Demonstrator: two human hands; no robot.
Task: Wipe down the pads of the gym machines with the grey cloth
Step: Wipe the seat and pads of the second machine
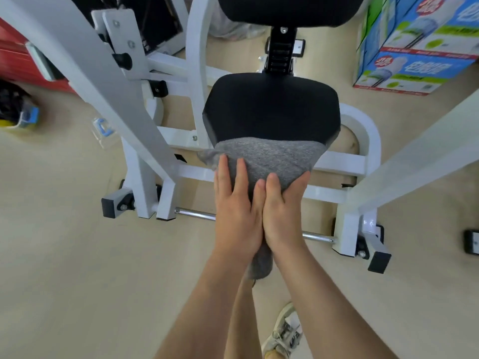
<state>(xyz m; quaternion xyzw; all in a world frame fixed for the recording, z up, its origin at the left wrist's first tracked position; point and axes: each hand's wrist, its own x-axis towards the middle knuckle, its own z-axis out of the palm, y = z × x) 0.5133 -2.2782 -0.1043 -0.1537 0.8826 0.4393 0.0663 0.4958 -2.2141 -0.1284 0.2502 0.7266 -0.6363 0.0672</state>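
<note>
Beige floor (77, 255); blue-green printed boxes (414, 47) at far right.

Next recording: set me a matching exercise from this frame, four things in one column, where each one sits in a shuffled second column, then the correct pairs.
Things:
1. grey cloth
2. black seat pad
3. printed cardboard box
4. shoe

Places:
A. upper right, on the floor
B. bottom of the view, on the floor
C. over the pad's near end, under the left hand and right hand
D. centre, on the white machine frame

Pairs: 1-C, 2-D, 3-A, 4-B
</note>
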